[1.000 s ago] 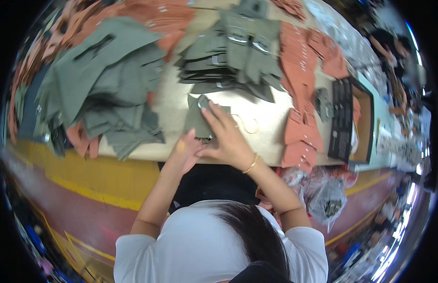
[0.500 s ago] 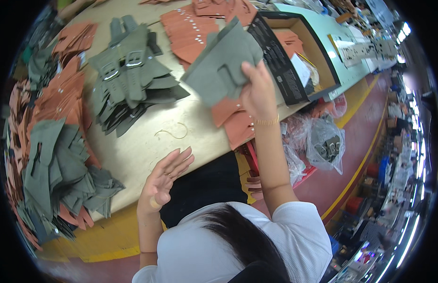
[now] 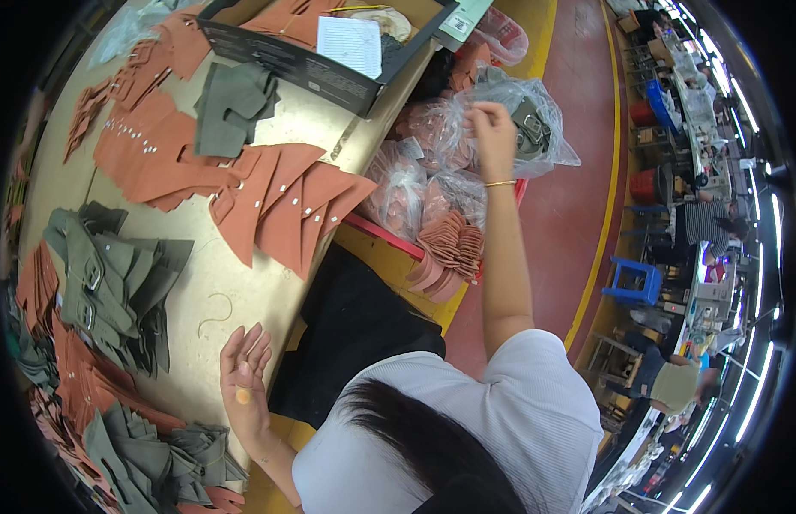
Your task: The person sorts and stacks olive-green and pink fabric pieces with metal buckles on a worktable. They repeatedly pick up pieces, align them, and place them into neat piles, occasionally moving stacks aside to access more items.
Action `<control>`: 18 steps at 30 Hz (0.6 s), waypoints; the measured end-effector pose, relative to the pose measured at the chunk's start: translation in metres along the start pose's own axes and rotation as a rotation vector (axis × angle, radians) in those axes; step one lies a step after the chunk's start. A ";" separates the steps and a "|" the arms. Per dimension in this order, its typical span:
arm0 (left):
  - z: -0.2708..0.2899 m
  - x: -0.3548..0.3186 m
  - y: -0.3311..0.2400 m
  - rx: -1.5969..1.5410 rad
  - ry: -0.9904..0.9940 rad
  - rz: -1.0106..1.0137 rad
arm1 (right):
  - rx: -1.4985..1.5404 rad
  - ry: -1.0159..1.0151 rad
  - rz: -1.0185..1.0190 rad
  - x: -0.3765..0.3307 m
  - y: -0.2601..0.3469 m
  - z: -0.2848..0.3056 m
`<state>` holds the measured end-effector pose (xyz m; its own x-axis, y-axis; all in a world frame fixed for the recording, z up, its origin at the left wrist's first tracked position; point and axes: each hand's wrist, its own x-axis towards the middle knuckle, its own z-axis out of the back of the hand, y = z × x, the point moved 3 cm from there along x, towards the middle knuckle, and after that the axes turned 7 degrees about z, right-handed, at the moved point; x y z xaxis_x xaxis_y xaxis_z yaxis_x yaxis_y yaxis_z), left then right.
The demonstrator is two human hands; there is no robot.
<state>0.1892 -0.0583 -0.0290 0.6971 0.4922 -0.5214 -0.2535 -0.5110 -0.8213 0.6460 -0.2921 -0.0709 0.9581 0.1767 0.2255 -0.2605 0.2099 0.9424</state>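
Observation:
My right hand [image 3: 492, 133] is out over the red crate, at the left edge of a clear plastic bag [image 3: 559, 137]. Its fingers are curled in and look pinched on the plastic. Inside that bag are dark green pieces with metal buckles [image 3: 530, 127]. My left hand [image 3: 246, 377] is above the table's near edge, palm up, fingers spread, holding nothing. A small stack of green cut pieces [image 3: 227, 116] lies on the fanned orange pieces [image 3: 269, 197]. Further left is a pile of green buckled straps [image 3: 98, 283].
A black open box [image 3: 299, 68] with orange pieces and a white paper stands at the table's far end. The red crate [image 3: 385, 237] beside the table holds bagged orange pieces [image 3: 398, 193]. More green pieces [image 3: 145, 454] are heaped at near left. A thin cord [image 3: 214, 313] lies on the table.
My right hand has let go of the green stack on the orange pieces and moved right to the plastic bag. The view has turned right. My left hand stays open.

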 end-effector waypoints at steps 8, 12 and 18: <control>-0.032 0.029 -0.013 0.094 -0.017 0.061 | -1.053 0.001 0.012 0.080 -0.144 0.139; -0.050 0.036 -0.013 0.136 -0.021 0.106 | -1.381 0.054 -0.095 0.101 -0.177 0.155; -0.052 0.038 -0.010 0.143 -0.106 0.185 | -1.421 0.087 -0.075 0.120 -0.200 0.158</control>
<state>0.2527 -0.0714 -0.0288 0.5578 0.4742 -0.6811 -0.4677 -0.4983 -0.7300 0.8320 -0.4646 -0.1936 0.9781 0.1683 0.1224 -0.1558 0.9821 -0.1055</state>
